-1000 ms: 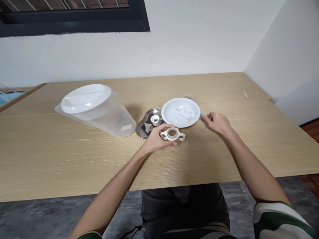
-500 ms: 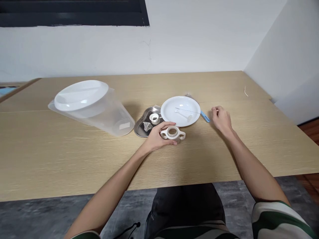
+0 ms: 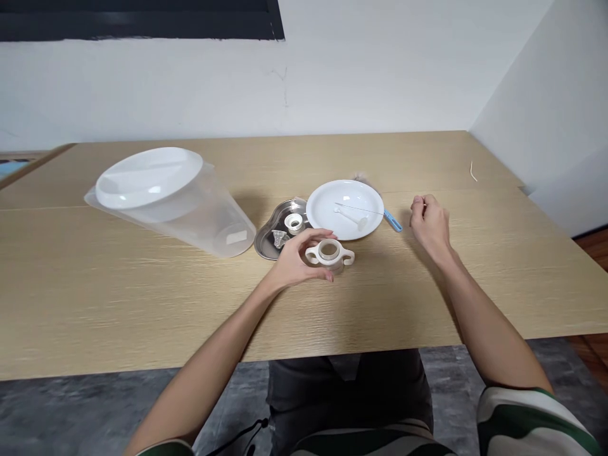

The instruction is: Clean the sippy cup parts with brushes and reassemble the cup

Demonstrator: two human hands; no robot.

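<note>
Blue-handled thin tool [image 3: 393, 221] lies free, right grip [image 3: 431, 229] empty and curled nearby; left grip [image 3: 291, 265] open around white two-handled cup [image 3: 329, 261].

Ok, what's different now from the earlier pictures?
The right hand let go of the blue-handled tool and moved right, away from it. The left hand stayed around the two-handled cup; plate, metal tray and pitcher stayed put.

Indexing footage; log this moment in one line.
left hand: around two-handled bottle | right hand: appears empty, near blue handle | white plate: bears small spoon | kidney dish: holds white collar
</note>
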